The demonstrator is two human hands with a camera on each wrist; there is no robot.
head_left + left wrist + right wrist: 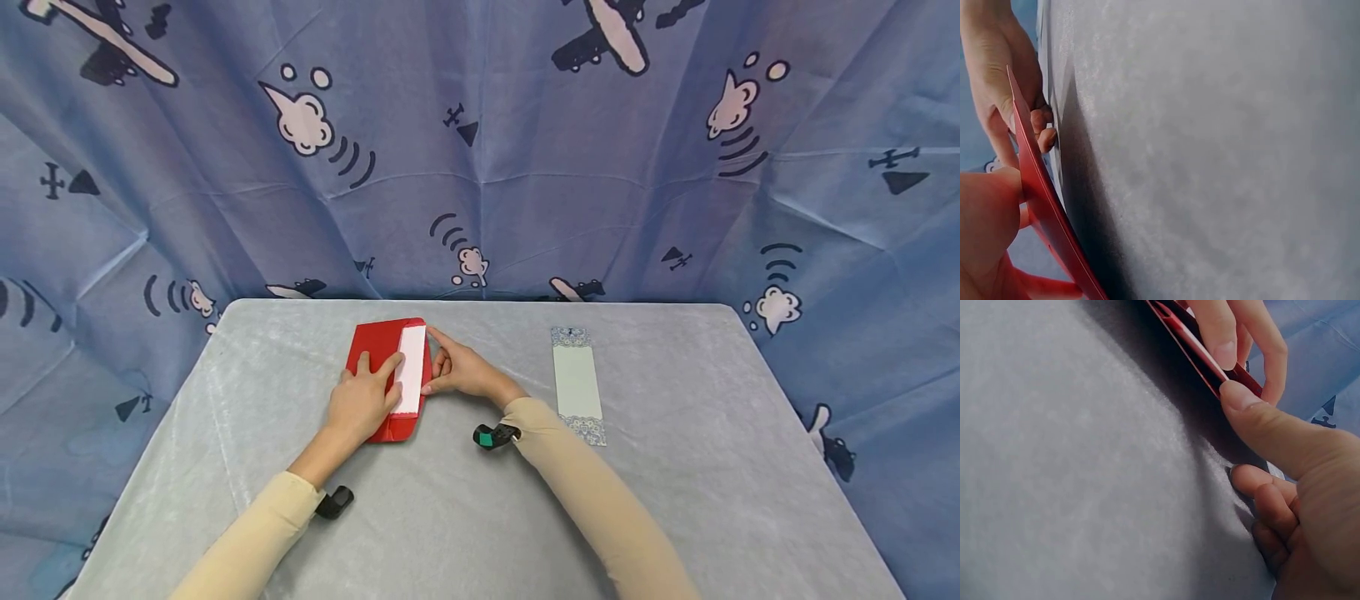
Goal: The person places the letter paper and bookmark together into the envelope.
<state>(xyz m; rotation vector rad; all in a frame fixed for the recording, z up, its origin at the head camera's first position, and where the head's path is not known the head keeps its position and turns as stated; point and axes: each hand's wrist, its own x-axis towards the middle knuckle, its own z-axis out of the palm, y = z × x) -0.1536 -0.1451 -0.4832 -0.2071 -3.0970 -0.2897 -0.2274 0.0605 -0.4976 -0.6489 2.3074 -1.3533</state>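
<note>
A red envelope [372, 342] lies on the table's left half, with a white strip [410, 367] running lengthwise near its right side. Across its face the left hand [362, 402] rests with spread fingers, some tips touching the strip. At the right edge, the right hand [467, 371] holds the envelope, thumb low and index finger up by the far corner. In the right wrist view the right thumb [1244, 400] presses on the envelope's edge, while the other fingers curl below it. The left wrist view shows the envelope [1047, 194] edge-on, one side above the cloth.
Right of the hands lies a pale green card [577, 383] with blue lace patterns at both ends; the right sleeve [592, 492] passes close to it. A light grey cloth covers the table [675, 417]. Behind hangs a blue curtain [420, 125] printed with planes.
</note>
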